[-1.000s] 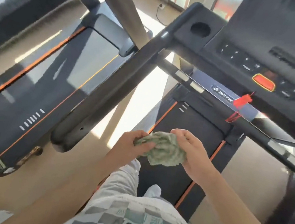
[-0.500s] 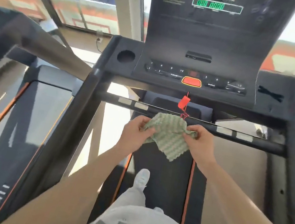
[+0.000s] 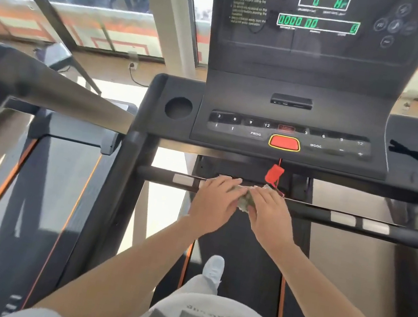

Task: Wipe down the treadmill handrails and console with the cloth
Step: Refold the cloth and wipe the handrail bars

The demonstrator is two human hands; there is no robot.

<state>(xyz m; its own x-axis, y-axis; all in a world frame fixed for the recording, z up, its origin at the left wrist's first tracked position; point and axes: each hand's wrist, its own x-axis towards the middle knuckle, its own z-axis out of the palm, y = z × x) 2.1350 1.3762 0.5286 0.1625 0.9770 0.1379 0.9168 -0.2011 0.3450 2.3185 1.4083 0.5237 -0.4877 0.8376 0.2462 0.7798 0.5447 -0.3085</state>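
Observation:
The green cloth (image 3: 244,200) lies over the black front crossbar handrail (image 3: 318,214) of the treadmill, mostly hidden under my hands. My left hand (image 3: 215,201) and my right hand (image 3: 268,213) press down on the cloth side by side, just left of the bar's middle. Above stands the black console (image 3: 294,112) with its button row, a red stop button (image 3: 284,143) and lit green displays. A red safety clip (image 3: 274,174) hangs on a cord just above my right hand. The left side handrail (image 3: 125,185) runs down toward me.
A second treadmill (image 3: 38,184) with orange trim stands close on the left, its handrail slanting across. A round cup holder (image 3: 178,107) sits left of the buttons. Windows fill the wall ahead. My white shoe (image 3: 213,268) rests on the belt below.
My view rose from the floor to face the console. Both hands carried the cloth up and forward from in front of my waist and pressed it onto the crossbar.

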